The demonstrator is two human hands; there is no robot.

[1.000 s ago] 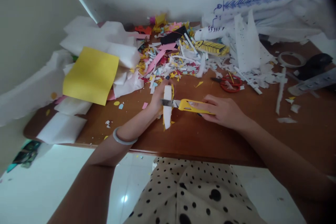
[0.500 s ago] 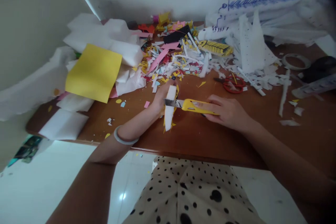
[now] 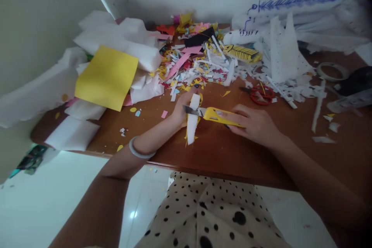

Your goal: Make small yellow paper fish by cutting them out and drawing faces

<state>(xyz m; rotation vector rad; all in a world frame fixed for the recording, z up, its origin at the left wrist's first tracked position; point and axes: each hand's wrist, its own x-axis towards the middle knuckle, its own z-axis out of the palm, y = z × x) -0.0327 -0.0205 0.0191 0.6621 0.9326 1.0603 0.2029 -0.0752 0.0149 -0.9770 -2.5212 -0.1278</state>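
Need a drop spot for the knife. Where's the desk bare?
Bare wood runs along the near table edge, in front of the right hand and rightward short of the white slivers. A smaller patch lies between the left hand and the folded white sheet. The back is crowded: scrap pile, red scissors, tape roll.

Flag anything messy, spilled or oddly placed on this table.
Paper scraps are strewn over the table's far side. Red scissors lie half among them. The right hand holds a yellow knife with its blade against a white piece in the left hand.
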